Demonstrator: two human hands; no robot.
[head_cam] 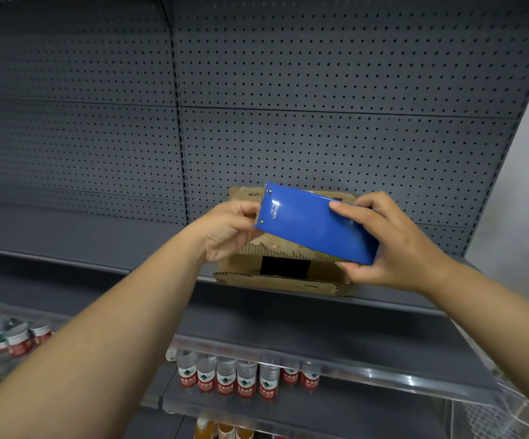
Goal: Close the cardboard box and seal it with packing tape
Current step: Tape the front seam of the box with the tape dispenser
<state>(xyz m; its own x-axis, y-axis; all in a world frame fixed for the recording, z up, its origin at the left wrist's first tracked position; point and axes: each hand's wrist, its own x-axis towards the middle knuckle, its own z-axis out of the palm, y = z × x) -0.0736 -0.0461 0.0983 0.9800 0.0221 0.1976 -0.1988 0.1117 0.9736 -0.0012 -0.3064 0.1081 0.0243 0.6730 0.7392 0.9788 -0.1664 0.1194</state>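
Holding the blue tape dispenser (315,224) above the cardboard box, both hands grip it by its ends, probably to line it up for a sealing pass. The right hand (396,240) is nearest the camera's side of the tool: its fingers are clamped on the lower right end, thumb lying on the glossy blue top face and the other fingers wrapped beneath. The left hand (228,231) pinches the opposite, riveted end, fingertips closed on its edge; whether it also holds a tape tail is hidden behind the tool.

The dispenser's long axis runs from upper left to lower right, the riveted end pointing up and left toward the left fingers, the broad face tilted toward the camera.

Just beyond and beneath the fingers sits the cardboard box (283,274) on the grey shelf (82,236), its torn corrugated front flap hanging forward, so it looks not yet fully closed. Behind the fingertips stands the perforated back panel (320,90). Water bottles (225,378) line a lower shelf, well below both wrists.
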